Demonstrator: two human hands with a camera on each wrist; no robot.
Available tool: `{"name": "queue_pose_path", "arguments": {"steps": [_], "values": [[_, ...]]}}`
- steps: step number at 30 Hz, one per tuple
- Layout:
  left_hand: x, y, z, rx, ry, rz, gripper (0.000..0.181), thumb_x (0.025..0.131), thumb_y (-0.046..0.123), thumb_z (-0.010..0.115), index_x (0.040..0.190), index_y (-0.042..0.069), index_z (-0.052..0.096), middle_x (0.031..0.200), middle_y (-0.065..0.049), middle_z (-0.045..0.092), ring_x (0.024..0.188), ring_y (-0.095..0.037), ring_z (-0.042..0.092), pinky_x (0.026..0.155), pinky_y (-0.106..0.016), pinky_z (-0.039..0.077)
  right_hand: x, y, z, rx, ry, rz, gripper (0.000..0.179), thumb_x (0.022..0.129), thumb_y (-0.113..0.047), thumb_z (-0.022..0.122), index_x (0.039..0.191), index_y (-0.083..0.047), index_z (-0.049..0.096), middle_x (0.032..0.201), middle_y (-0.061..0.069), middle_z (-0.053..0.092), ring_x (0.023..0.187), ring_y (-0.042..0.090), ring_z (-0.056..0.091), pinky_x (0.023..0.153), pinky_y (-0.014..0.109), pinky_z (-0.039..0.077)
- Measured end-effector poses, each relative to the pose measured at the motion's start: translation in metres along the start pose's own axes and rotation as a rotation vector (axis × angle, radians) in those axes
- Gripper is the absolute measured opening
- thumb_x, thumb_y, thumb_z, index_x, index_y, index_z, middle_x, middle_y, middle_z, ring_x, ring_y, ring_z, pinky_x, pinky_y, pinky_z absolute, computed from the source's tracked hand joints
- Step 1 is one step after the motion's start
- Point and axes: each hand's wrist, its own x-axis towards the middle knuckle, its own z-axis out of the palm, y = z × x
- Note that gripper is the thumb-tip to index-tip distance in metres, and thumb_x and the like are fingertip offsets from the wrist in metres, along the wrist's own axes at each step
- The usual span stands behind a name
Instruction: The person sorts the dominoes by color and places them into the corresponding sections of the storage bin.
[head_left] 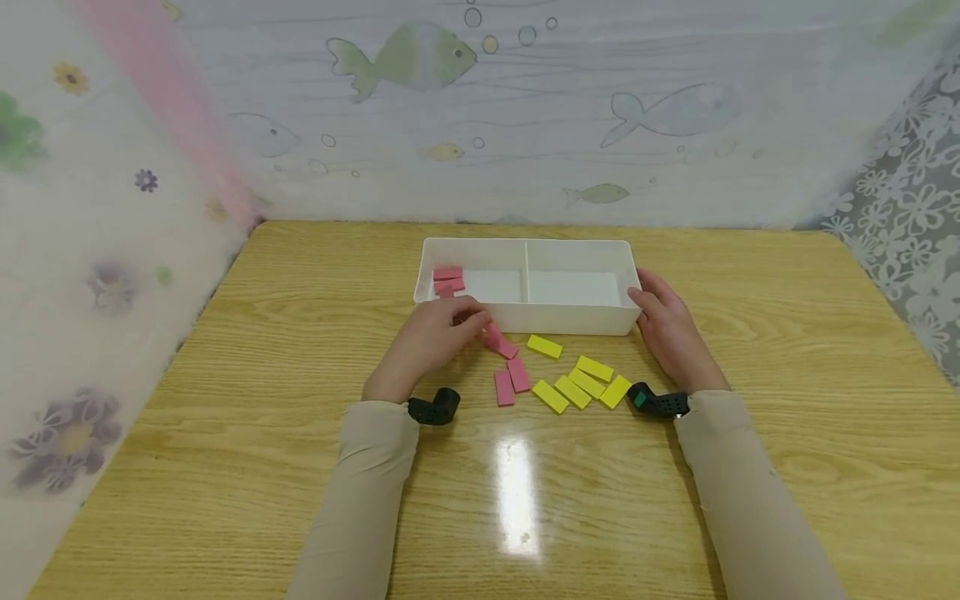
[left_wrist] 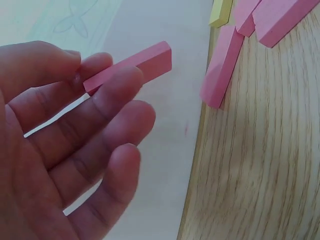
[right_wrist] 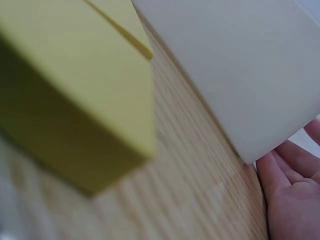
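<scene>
Beige sleeves (head_left: pixel 360 492) foremost. Holds a pink block (left_wrist: pixel 156 61) near one end in the left hand (head_left: pixel 429 340), beside the white box (head_left: pixel 558 320); grips the box with the right hand (head_left: pixel 671 333), probably to steady it.

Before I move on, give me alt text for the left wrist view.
The left hand holds a pink block, with the white box behind it. At upper right, three more pink blocks and part of a yellow block lie on the wooden table.

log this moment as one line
left hand: holds pink block; right hand: grips white box, right end; left compartment: pink blocks; table: more pink blocks, yellow blocks
</scene>
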Motion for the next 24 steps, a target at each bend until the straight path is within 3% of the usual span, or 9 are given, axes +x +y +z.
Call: {"name": "queue_pose_path", "arguments": {"steps": [8, 16, 24], "values": [[-0.002, 0.0006, -0.0038, -0.061, 0.065, -0.008, 0.017, 0.09, 0.035, 0.049, 0.09, 0.025, 0.063, 0.08, 0.002, 0.062, 0.071, -0.011, 0.051, 0.065, -0.029, 0.043, 0.0006, 0.0005, 0.0003, -0.002, -0.008, -0.02, 0.058, 0.093, -0.029, 0.046, 0.142, -0.013, 0.019, 0.146, 0.003, 0.014, 0.13, 0.014, 0.018, 0.107, 0.033, 0.013], [-0.0025, 0.0042, -0.0035, -0.076, 0.068, -0.011, 0.018, 0.09, 0.034, 0.049, 0.092, 0.023, 0.064, 0.08, -0.002, 0.062, 0.069, -0.011, 0.052, 0.064, -0.029, 0.043, -0.001, 0.001, 0.0002, -0.003, -0.001, -0.004, 0.056, 0.094, -0.027, 0.044, 0.142, -0.013, 0.019, 0.146, 0.004, 0.015, 0.131, 0.018, 0.017, 0.107, 0.034, 0.012], [-0.002, 0.0021, -0.0039, -0.127, 0.106, -0.019, 0.02, 0.091, 0.037, 0.047, 0.09, 0.025, 0.063, 0.078, 0.004, 0.061, 0.072, -0.016, 0.057, 0.06, -0.031, 0.044, 0.0, 0.0008, 0.0007, -0.006, 0.008, -0.007, 0.057, 0.093, -0.028, 0.046, 0.142, -0.013, 0.02, 0.146, 0.003, 0.016, 0.13, 0.015, 0.019, 0.107, 0.033, 0.014]]}}
